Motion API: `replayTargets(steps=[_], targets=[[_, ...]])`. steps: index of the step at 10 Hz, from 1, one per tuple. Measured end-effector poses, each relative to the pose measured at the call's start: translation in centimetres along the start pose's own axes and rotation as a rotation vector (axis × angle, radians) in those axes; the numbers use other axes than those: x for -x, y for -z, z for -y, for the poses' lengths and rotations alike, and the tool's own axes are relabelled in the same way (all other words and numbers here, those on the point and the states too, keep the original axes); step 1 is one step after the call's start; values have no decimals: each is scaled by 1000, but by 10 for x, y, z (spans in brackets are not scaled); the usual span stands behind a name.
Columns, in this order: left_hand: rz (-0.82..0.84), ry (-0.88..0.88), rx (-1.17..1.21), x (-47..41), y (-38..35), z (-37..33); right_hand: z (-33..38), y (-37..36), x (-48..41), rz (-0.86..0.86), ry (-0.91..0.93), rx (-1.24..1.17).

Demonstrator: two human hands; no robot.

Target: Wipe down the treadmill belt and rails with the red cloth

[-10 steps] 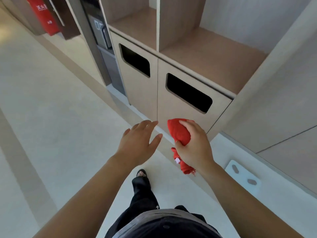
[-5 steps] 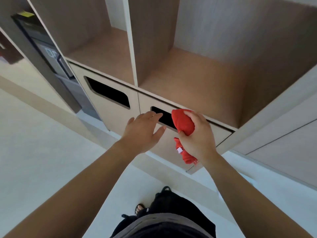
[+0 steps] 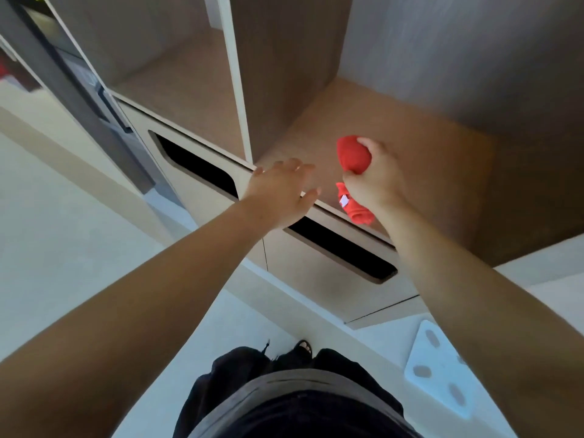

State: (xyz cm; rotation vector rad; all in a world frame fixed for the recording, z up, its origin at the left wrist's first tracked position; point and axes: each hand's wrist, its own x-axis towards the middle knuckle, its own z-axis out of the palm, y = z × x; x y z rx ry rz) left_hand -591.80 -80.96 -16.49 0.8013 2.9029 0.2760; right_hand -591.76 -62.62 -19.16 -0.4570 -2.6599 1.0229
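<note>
My right hand (image 3: 377,181) is shut on the bunched red cloth (image 3: 352,154). One end of the cloth, with a white tag, hangs out below my fist. The hand is held over the front of a brown wooden shelf (image 3: 395,134). My left hand (image 3: 279,192) is open with fingers spread, empty, just left of the cloth and over the shelf's front edge. No treadmill is in view.
A cabinet (image 3: 202,197) stands in front of me with two dark slot openings below the shelf. A white upright divider (image 3: 237,83) splits the shelf. A dark appliance (image 3: 76,86) stands at left. A white scale (image 3: 442,371) lies on the pale floor at right.
Both hands have risen from in front of the cabinet doors to above the shelf edge, and I have stepped closer to the cabinet. The cloth stays in my right hand.
</note>
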Motion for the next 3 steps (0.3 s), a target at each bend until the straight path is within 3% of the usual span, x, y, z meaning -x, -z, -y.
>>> replayTargets(steps=[3], targets=[[0, -36, -48, -44, -1, 6, -23, -18, -35, 64, -49, 153]])
